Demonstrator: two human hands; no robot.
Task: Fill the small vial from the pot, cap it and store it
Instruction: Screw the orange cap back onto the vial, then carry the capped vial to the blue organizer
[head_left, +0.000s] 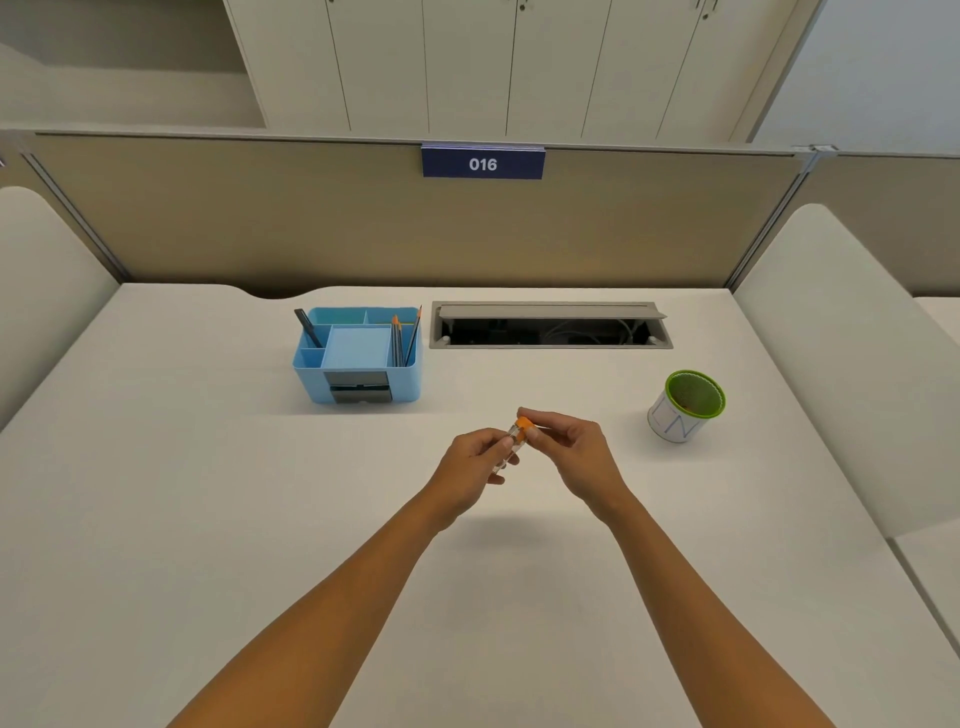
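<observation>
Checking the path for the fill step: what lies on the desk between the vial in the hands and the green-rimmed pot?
Nothing: the head view shows only bare desk between the vial and the pot.

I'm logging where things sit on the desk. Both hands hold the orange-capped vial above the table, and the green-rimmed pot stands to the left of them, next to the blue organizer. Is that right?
Not quite. The head view shows the green-rimmed pot to the right of the hands, far from the blue organizer. The left hand and right hand do hold the orange-capped vial above the table.
</observation>
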